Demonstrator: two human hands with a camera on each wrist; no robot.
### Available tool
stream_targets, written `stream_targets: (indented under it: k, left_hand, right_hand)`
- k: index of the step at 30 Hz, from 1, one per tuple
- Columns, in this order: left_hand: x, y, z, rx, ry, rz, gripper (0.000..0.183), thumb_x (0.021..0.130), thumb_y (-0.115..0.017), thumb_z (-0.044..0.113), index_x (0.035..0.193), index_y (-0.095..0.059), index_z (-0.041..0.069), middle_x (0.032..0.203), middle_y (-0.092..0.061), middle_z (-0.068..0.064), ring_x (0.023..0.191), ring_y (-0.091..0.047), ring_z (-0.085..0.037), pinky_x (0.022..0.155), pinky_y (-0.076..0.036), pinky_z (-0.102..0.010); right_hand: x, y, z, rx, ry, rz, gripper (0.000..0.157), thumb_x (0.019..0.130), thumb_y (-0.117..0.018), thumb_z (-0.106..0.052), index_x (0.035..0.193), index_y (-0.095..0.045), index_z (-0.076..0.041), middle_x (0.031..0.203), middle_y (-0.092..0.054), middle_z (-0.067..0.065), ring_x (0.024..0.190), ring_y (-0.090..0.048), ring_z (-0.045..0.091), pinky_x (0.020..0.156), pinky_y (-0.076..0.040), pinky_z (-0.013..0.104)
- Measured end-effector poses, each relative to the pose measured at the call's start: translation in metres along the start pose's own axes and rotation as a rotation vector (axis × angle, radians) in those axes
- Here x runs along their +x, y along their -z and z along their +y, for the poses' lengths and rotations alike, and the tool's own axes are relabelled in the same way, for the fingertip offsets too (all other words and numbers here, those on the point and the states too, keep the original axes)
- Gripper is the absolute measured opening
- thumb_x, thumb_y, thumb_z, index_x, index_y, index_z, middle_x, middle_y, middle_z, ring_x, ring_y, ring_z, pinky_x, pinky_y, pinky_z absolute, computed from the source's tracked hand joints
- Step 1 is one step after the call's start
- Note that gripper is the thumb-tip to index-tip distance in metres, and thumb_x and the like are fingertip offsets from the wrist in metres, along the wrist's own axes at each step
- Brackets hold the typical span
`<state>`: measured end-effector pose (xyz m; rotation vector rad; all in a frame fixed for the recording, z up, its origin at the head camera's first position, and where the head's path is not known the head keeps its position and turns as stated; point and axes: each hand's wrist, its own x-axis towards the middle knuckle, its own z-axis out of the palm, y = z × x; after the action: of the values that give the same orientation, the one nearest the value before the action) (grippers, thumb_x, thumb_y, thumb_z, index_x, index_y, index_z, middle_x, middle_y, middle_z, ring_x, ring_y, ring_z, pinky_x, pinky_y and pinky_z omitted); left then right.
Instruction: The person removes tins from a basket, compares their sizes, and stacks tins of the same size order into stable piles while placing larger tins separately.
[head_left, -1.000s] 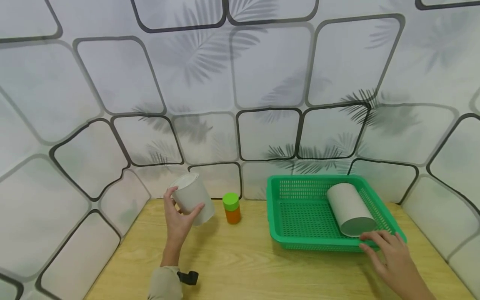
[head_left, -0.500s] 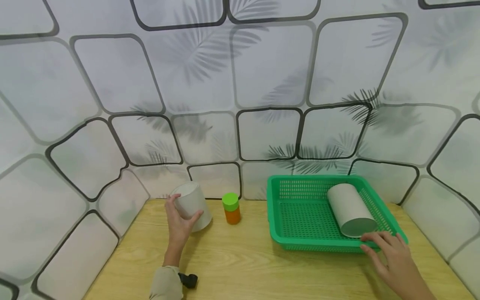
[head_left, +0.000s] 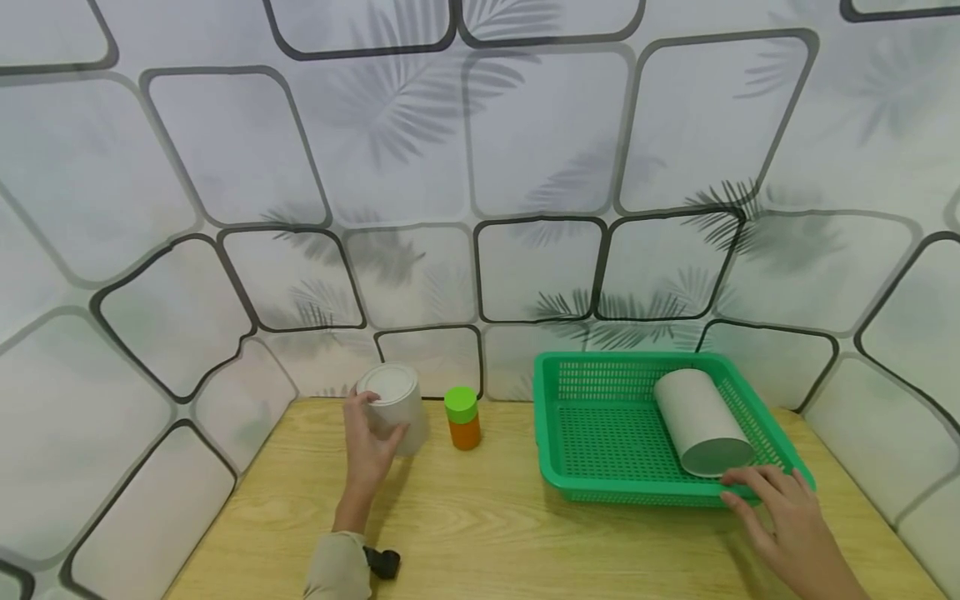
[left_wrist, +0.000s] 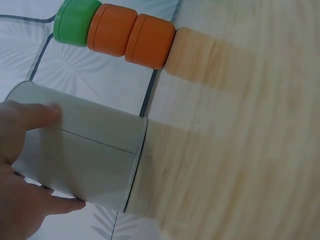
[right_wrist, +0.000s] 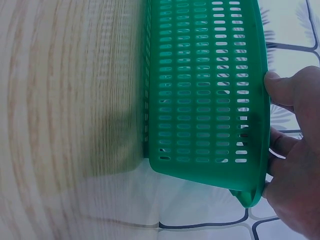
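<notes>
My left hand point(head_left: 369, 450) grips a white cylindrical canister point(head_left: 408, 421) around its side, thumb on the near side and fingers at the left. It stands upright with its round top facing up; in the left wrist view its lower rim sits right at the wooden table point(left_wrist: 240, 150). To its right is a small upright stack of round pieces point(head_left: 462, 421), green over orange. My right hand point(head_left: 780, 517) holds the near right rim of a green plastic basket point(head_left: 622, 490), thumb outside and fingers over the edge. Another white cylinder point(head_left: 697, 417) lies on its side inside the basket.
A patterned white cloth wall point(head_left: 540, 275) rises directly behind the table and wraps round both sides. The basket takes up the right part of the wooden tabletop point(head_left: 510, 542), close to the back.
The canister in my left hand came down from a tilted, raised pose to upright on the table, slightly to the right. My right hand has stayed at the basket rim.
</notes>
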<state>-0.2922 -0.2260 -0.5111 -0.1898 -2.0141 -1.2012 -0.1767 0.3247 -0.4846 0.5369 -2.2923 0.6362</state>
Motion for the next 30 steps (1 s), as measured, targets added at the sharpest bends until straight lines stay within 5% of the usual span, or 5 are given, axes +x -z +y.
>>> stream_targets:
  k: [5,16,24,30]
  left_hand:
    - [0.000,0.001,0.004,-0.032,0.041,0.010,0.057,0.079,-0.084,-0.008,0.126,-0.052,-0.001,0.155,-0.033,-0.032,0.142,-0.032,-0.056,0.082,-0.043,-0.081]
    - [0.002,0.002,0.008,-0.016,0.052,0.014,0.055,0.080,-0.085,-0.004,0.125,-0.054,0.000,0.153,-0.037,-0.032,0.142,-0.032,-0.056,0.081,-0.044,-0.081]
    - [0.003,0.005,0.009,0.003,0.040,0.015,0.054,0.079,-0.085,-0.006,0.124,-0.055,-0.002,0.148,-0.040,-0.032,0.141,-0.034,-0.055,0.078,-0.050,-0.076]
    - [0.006,0.012,0.012,0.006,0.018,0.047,0.055,0.078,-0.085,-0.007,0.125,-0.057,-0.002,0.148,-0.043,-0.031,0.137,-0.040,-0.051,0.076,-0.052,-0.072]
  right_hand:
    - [0.001,0.001,0.000,-0.026,0.001,-0.005,0.036,0.073,-0.084,0.007,0.102,-0.072,-0.012,0.098,-0.063,-0.004,0.091,-0.052,0.010,0.078,-0.031,0.047]
    - [-0.001,0.001,0.002,-0.007,0.010,0.012,0.035,0.075,-0.083,0.006,0.102,-0.072,-0.012,0.098,-0.064,-0.003,0.091,-0.052,0.010,0.079,-0.034,0.058]
    - [-0.003,0.000,0.003,-0.006,0.012,0.012,0.036,0.074,-0.083,0.007,0.103,-0.072,-0.011,0.098,-0.065,-0.004,0.093,-0.051,0.006,0.081,-0.033,0.047]
    - [-0.003,-0.002,0.002,0.043,-0.020,0.006,0.033,0.078,-0.082,0.006,0.103,-0.072,-0.012,0.099,-0.064,0.000,0.097,-0.050,0.005,0.091,-0.031,0.081]
